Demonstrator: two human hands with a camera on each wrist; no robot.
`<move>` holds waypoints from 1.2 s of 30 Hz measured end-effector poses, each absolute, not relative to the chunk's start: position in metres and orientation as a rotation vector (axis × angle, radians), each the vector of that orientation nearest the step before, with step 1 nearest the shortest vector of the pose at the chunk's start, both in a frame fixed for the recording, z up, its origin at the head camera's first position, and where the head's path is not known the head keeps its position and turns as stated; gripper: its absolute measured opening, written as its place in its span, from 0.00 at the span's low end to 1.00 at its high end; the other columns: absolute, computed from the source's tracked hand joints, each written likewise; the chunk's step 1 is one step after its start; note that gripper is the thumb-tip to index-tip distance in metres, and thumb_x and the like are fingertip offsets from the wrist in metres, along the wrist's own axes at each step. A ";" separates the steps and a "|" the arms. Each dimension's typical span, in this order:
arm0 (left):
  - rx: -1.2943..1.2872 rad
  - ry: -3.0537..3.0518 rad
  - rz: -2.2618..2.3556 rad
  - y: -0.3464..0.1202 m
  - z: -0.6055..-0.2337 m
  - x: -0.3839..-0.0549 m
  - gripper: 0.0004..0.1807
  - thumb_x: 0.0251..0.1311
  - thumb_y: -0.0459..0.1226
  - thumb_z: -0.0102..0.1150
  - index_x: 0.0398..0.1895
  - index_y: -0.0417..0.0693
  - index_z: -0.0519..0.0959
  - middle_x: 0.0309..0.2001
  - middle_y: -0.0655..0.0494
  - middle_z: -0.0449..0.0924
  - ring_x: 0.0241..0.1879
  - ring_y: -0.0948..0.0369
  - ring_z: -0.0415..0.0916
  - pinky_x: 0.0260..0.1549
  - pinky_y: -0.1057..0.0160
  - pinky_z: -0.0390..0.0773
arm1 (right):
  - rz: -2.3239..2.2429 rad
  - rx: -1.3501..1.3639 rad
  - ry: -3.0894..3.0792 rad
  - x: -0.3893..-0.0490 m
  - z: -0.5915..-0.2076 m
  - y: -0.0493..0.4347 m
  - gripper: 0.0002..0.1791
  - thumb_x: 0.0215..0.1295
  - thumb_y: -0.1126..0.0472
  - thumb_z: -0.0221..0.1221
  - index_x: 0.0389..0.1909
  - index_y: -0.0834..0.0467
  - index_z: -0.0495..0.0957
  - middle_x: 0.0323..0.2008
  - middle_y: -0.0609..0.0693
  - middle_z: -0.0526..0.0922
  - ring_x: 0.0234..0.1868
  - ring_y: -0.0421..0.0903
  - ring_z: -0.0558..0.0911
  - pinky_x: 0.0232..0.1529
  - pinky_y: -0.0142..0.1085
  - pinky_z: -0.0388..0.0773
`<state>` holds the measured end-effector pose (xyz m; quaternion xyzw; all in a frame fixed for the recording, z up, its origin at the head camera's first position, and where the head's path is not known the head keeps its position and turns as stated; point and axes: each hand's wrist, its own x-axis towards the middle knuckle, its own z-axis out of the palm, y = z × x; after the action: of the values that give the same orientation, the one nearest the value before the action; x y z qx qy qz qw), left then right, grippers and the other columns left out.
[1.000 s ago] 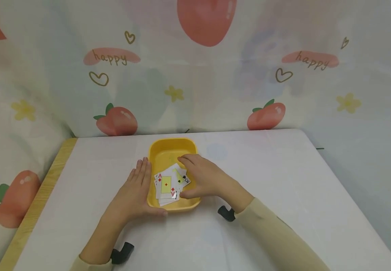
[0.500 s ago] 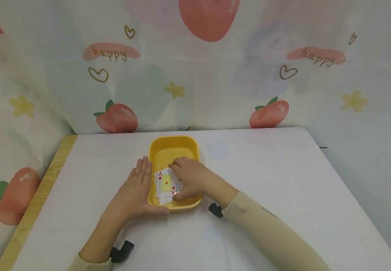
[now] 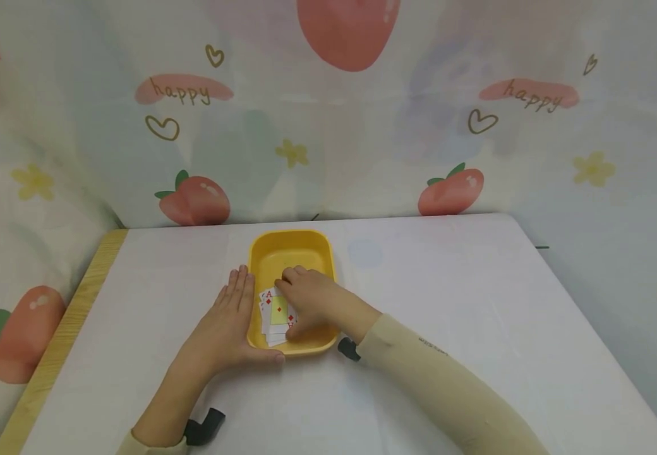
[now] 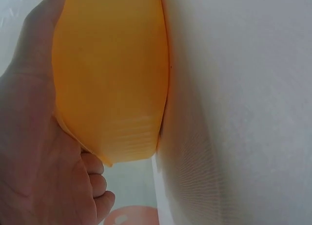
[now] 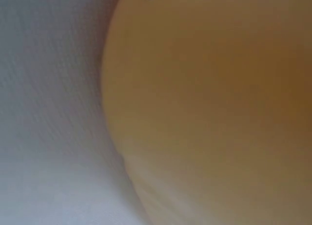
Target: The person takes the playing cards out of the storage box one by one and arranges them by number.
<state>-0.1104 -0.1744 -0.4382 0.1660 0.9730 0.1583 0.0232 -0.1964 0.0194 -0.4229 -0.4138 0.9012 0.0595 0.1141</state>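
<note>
Inside the yellow tray (image 3: 289,239) lies a loose pile of playing cards (image 3: 278,309), with an ace of diamonds on top. My right hand (image 3: 314,300) reaches over the tray's right side and its curled fingers and thumb span the pile, covering its right part. Against the tray's left wall rests my left hand (image 3: 223,322), fingers straight, thumb stretched along the near rim. The left wrist view shows that palm (image 4: 39,147) beside the tray's outer wall (image 4: 112,79). Only a blurred yellow wall (image 5: 204,113) fills the right wrist view, so the right fingertips are hidden there.
A white cloth (image 3: 448,303) covers the table, leaving a wooden strip (image 3: 50,341) bare on the left. Behind stands a printed curtain (image 3: 328,126) with fruit and "happy" lettering. A black wrist fitting (image 3: 205,427) shows below the left hand.
My right hand has moved left over the cards, its fingers and thumb drawing in and covering the black-suited card that showed at the right. My left hand and the tray have stayed put.
</note>
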 end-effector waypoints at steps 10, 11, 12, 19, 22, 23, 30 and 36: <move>0.509 3.007 0.478 -0.173 -0.437 -0.110 0.81 0.34 0.79 0.62 0.79 0.35 0.37 0.80 0.40 0.30 0.79 0.45 0.30 0.75 0.43 0.50 | 0.185 -1.217 2.650 -0.198 -0.424 0.015 0.48 0.46 0.31 0.68 0.65 0.55 0.72 0.57 0.49 0.71 0.53 0.45 0.69 0.60 0.37 0.73; 0.509 3.006 0.479 -0.173 -0.437 -0.110 0.81 0.34 0.79 0.62 0.79 0.35 0.37 0.80 0.40 0.30 0.79 0.45 0.30 0.75 0.43 0.50 | 0.184 -1.215 2.648 -0.198 -0.423 0.015 0.48 0.46 0.31 0.68 0.66 0.55 0.71 0.57 0.49 0.71 0.53 0.45 0.69 0.59 0.37 0.73; 0.509 3.005 0.477 -0.173 -0.437 -0.110 0.81 0.34 0.79 0.62 0.79 0.35 0.37 0.80 0.40 0.30 0.79 0.45 0.30 0.75 0.43 0.49 | 0.182 -1.216 2.646 -0.198 -0.422 0.014 0.49 0.46 0.31 0.68 0.66 0.55 0.71 0.57 0.49 0.71 0.52 0.44 0.69 0.59 0.37 0.73; 0.514 3.008 0.476 -0.173 -0.436 -0.110 0.81 0.35 0.78 0.62 0.79 0.34 0.37 0.80 0.40 0.30 0.79 0.45 0.29 0.75 0.44 0.49 | 0.149 -1.233 2.646 -0.199 -0.416 0.015 0.53 0.46 0.32 0.69 0.70 0.55 0.66 0.60 0.49 0.70 0.55 0.45 0.69 0.60 0.37 0.73; 0.522 3.005 0.480 -0.173 -0.436 -0.111 0.81 0.35 0.79 0.62 0.79 0.34 0.37 0.80 0.40 0.30 0.79 0.45 0.29 0.75 0.44 0.49 | 0.126 -1.242 2.648 -0.199 -0.412 0.018 0.54 0.45 0.32 0.70 0.71 0.54 0.65 0.60 0.49 0.70 0.55 0.45 0.69 0.61 0.37 0.73; 0.523 3.006 0.483 -0.173 -0.436 -0.111 0.81 0.35 0.79 0.62 0.79 0.34 0.37 0.80 0.39 0.30 0.79 0.45 0.30 0.75 0.44 0.49 | 0.117 -1.244 2.651 -0.198 -0.410 0.020 0.54 0.44 0.32 0.70 0.71 0.54 0.65 0.60 0.49 0.70 0.56 0.45 0.69 0.61 0.37 0.72; 0.507 2.991 0.497 -0.173 -0.437 -0.110 0.82 0.34 0.80 0.61 0.79 0.35 0.36 0.80 0.40 0.29 0.79 0.45 0.29 0.75 0.43 0.49 | 0.066 -1.254 2.678 -0.197 -0.394 0.032 0.51 0.42 0.35 0.71 0.68 0.53 0.67 0.59 0.48 0.70 0.55 0.45 0.68 0.63 0.38 0.71; 0.488 2.992 0.487 -0.173 -0.438 -0.111 0.83 0.32 0.82 0.59 0.79 0.35 0.37 0.80 0.41 0.29 0.80 0.46 0.29 0.75 0.44 0.49 | 0.004 -1.240 2.718 -0.198 -0.382 0.045 0.51 0.42 0.37 0.72 0.68 0.53 0.67 0.57 0.47 0.70 0.55 0.44 0.69 0.63 0.38 0.71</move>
<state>-0.1108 -0.1726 -0.4377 0.1589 0.9738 0.1586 0.0358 -0.1981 0.0446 -0.3817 -0.4138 0.9071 0.0013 0.0771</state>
